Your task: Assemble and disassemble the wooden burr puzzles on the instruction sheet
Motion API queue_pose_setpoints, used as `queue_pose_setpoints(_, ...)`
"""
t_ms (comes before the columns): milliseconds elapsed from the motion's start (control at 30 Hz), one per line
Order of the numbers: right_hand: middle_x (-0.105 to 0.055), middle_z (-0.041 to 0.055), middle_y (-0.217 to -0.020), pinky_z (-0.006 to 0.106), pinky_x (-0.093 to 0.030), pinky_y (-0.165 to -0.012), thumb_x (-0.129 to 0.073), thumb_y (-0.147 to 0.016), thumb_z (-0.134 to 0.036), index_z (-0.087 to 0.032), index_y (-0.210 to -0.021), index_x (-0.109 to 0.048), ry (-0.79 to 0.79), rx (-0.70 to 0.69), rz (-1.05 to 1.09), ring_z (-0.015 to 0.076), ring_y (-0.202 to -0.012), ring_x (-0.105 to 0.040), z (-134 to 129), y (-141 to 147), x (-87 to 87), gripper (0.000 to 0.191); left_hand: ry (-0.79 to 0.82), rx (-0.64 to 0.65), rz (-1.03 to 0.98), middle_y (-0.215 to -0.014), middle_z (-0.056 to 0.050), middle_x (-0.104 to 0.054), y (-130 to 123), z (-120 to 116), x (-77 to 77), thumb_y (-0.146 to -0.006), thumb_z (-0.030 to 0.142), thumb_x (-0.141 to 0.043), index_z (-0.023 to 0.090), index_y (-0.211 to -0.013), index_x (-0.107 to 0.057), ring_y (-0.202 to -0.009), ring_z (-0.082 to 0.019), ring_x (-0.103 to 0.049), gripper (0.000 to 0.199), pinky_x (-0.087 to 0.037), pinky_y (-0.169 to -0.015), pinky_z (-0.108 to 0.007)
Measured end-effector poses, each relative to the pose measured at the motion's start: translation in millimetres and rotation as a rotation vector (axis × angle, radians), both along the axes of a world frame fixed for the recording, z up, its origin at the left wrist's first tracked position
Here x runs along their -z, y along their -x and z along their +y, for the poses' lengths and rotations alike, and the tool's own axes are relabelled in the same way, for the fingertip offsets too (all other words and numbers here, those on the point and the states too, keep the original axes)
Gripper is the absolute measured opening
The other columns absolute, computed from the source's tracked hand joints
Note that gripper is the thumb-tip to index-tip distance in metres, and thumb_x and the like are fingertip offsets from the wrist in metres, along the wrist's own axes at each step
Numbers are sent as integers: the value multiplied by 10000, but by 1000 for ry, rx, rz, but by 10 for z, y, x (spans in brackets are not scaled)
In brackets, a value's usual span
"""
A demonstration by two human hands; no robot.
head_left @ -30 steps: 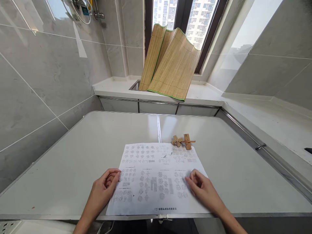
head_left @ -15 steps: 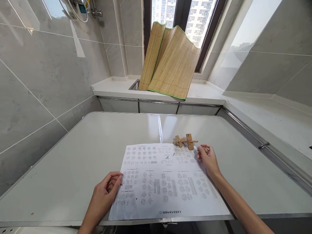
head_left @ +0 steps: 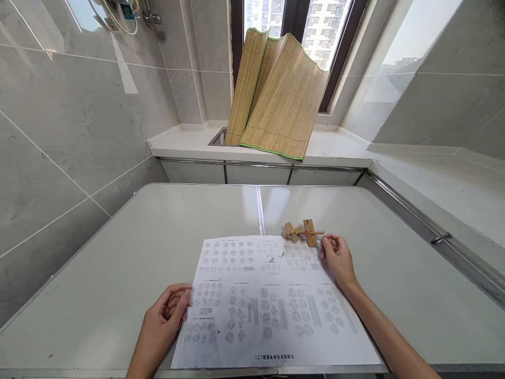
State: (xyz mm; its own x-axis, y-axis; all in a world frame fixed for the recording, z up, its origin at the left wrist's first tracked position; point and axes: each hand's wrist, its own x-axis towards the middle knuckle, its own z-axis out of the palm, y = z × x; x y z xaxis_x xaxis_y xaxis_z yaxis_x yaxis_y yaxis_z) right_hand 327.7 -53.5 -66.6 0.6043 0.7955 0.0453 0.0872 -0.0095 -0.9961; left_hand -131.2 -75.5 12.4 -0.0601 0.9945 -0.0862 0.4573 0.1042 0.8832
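A large white paper sheet [head_left: 252,347] printed with rows of small line diagrams lies on the table, its heading upside down to me. By its far right corner, my right hand [head_left: 337,259] pinches the edge between thumb and fingers. My left hand [head_left: 163,321] rests at the left edge with fingers curled and thumb against them, holding the paper's side. Just beyond the far right of the sheet sits a small wooden model [head_left: 310,232] made of crossed flat pieces on a thin rod, close to my right fingertips. Printed marks are on its pieces.
The pale folding table [head_left: 98,295] has a centre seam and a metal front edge. Behind it runs a white ledge [head_left: 177,142] where a folded bamboo mat [head_left: 284,105] leans against the window. Grey tiled walls [head_left: 71,116] rise on both sides, and a metal rail borders the right.
My left hand has shifted slightly left, toward the paper's outer edge. The view has tilted a little, so the sheet appears lower. My right hand stays at the far corner, and the model stays put.
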Motion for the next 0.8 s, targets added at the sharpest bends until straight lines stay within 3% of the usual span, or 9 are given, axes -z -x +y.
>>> queue_pose_setpoints(233,-635,-33,-722,270,-394,-477,-708,-890,-605,-247,-1000,-591,0,8,9,140,-528,-517,38,1,-21,392,-77,-13,179,-751,-31,-720,24,176,23,-840,716,-652,238,-1003,-739,-699,-221,-668,512,-539,-640,-298)
queue_pose_setpoints(433,-641,-37,-712,269,-391,-490,-688,-901,-611,-254,-992,-584,12,-1,14,144,-530,-524,24,23,-62,383,-209,54,336,-1009,-75,-755,-201,644,-53,-905,648,-574,244,-1033,-744,-921,-268,-683,457,-552,-765,-337)
queue_pose_setpoints(633,-606,-45,-674,278,-403,-513,-690,-905,-590,-255,-995,-595,13,0,18,151,-536,-513,23,32,-99,359,-336,105,411,-1254,-121,-710,-313,1046,52,-917,567,-549,220,-1106,-707,-1226,-338,-603,426,-496,-1038,-463)
queue_pose_setpoints(700,-621,-40,-708,279,-402,-509,-671,-922,-583,-259,-1003,-587,9,-3,23,151,-539,-514,25,31,-104,345,-340,104,408,-1316,-122,-702,-312,1090,79,-916,559,-552,221,-1156,-693,-1283,-346,-581,438,-493,-1045,-470)
queue_pose_setpoints(800,-632,-34,-742,279,-399,-501,-665,-931,-569,-260,-1008,-574,1,-3,30,147,-541,-512,26,27,-109,332,-267,90,393,-1337,-106,-709,-302,1080,75,-917,554,-560,234,-1225,-696,-1222,-329,-625,464,-550,-897,-405)
